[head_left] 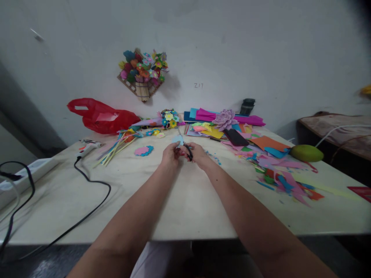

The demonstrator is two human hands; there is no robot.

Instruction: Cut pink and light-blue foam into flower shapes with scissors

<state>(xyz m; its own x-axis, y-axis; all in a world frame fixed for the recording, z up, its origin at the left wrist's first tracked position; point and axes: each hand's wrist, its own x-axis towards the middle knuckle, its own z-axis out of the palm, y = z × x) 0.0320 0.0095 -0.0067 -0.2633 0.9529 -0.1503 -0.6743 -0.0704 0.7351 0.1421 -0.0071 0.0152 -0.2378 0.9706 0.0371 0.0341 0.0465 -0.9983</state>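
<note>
Over the middle of the white table, my left hand is closed on a light blue paper piece. My right hand grips black-handled scissors, their blades pointing away from me beside the paper. Both hands are close together. Left of them lies a scalloped pink and blue paper shape. Small blue scraps are scattered just right of my right hand.
A glue gun with a black cord and a power strip lie left. Behind are a red bag and paper flowers. Coloured scraps, a black phone and a green fruit lie right.
</note>
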